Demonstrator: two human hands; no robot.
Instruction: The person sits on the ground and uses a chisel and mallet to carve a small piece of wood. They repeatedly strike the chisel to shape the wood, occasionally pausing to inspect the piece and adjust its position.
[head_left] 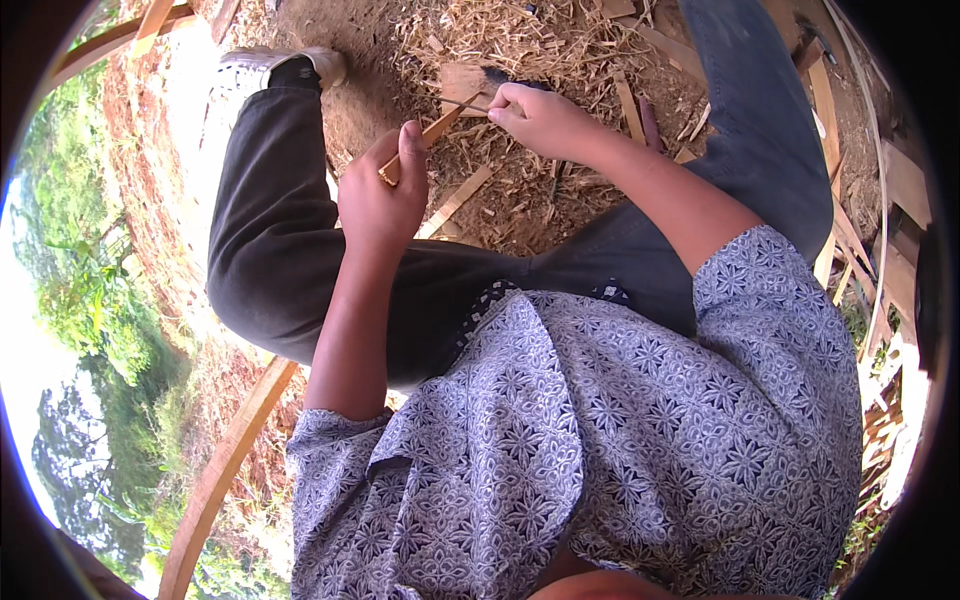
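My left hand (385, 195) is closed around a strip of light wood (436, 127), its thumb raised along the side. The strip slants up and to the right, narrowing toward its far end. My right hand (540, 120) pinches a thin, dark, rod-like piece (462, 103) between thumb and fingers. That thin piece crosses the strip's narrow end; whether it is a tool or a sliver I cannot tell. Just beyond them, a flat wooden block (462, 80) lies on the ground with a dark object (520, 84), partly hidden, beside it.
Shavings (500, 35) cover the ground between my legs. A short wood strip (455, 200) lies near my left thigh. Longer strips and boards (905, 185) are on the right. A long wooden pole (225, 465) stands at the left, with greenery (95, 300) beyond.
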